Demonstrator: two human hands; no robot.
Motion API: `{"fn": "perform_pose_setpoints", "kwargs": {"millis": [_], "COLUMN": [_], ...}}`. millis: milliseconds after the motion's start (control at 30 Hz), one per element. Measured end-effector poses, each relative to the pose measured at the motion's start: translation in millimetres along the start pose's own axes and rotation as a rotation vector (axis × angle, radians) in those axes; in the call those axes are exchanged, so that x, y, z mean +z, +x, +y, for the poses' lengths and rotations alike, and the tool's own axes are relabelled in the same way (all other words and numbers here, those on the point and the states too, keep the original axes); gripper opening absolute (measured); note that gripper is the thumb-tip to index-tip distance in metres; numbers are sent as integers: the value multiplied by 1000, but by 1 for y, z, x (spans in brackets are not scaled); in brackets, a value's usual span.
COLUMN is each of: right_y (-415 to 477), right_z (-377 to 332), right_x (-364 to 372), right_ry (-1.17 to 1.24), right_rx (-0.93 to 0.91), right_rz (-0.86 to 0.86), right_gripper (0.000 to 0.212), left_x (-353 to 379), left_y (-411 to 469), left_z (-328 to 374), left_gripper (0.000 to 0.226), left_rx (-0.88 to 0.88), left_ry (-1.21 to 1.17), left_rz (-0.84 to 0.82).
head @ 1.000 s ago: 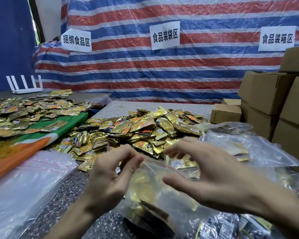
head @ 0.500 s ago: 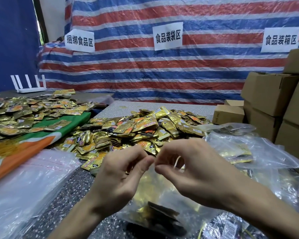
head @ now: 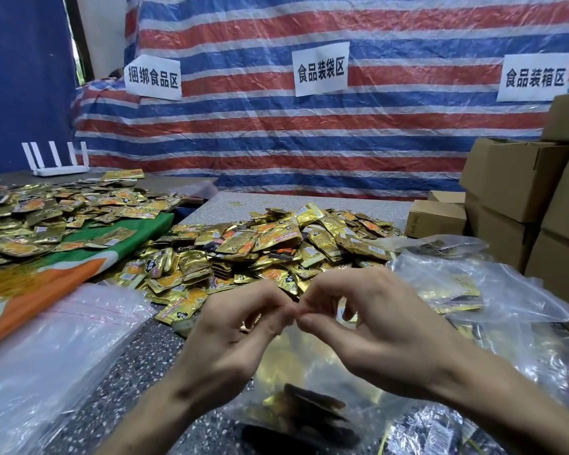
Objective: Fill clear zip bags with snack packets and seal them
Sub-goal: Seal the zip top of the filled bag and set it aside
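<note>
Two hands, fingertips meeting at centre: left hand and right hand each pinch the top edge of one clear zip bag between thumb and forefinger. The bag hangs below the pinch, over the speckled table, with gold packets lying in its bottom. Loose heap of snack packets just beyond the hands. Stack of empty bags at left; filled bags at right; cardboard boxes far right.

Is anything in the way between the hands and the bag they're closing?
Nothing visible. The left hand and right hand pinch the top edge of the clear zip bag, meeting above the packets inside.
</note>
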State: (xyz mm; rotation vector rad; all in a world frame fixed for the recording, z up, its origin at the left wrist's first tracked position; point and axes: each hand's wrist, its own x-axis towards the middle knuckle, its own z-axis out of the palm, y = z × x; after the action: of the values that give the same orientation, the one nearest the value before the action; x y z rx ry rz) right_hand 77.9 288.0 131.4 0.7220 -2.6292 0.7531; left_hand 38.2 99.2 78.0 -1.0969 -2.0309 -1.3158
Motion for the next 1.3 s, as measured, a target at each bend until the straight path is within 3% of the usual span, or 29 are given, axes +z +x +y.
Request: {"fn": "perform_pose_setpoints", "kwargs": {"millis": [300,1133,1300], "right_y": [-6,-40,-45], "right_z": [19,45,45], "right_x": [-15,-44,-48], "right_ry": [-5,13,-8], "right_rx": [89,154,170], "right_rz": [-71,-111,-114], "right_gripper": [15,12,20], "left_x": [-1,-4,-7], "left_y": [3,6,7], "left_z": [-16,-31,-34], "left_gripper": [17,11,15], "left_rx": [-122,-170,-178], "left_ry": [-163,-190,-219], "left_rz": [275,370,382]}}
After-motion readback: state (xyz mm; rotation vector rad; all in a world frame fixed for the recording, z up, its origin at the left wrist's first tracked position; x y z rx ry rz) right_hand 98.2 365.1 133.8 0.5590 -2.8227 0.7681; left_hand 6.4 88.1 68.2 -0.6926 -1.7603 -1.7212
